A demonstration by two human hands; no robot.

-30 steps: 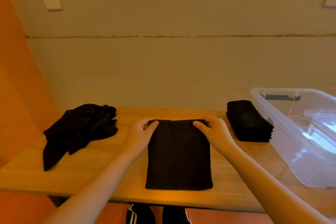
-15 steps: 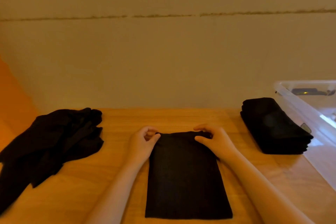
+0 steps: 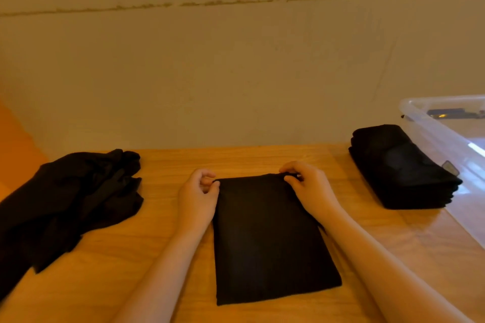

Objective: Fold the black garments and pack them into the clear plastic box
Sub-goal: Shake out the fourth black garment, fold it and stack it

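My left hand (image 3: 197, 198) and right hand (image 3: 308, 186) have now closed into pinches on the far corners of the flat black folded garment (image 3: 267, 238) lying on the wooden table (image 3: 252, 160) before me, so I judge the next fold toward me can begin.

Folded black garment (image 3: 270, 238), flat, mid-table

A wooden table (image 3: 252, 160) stands against a plain beige wall (image 3: 236, 73).
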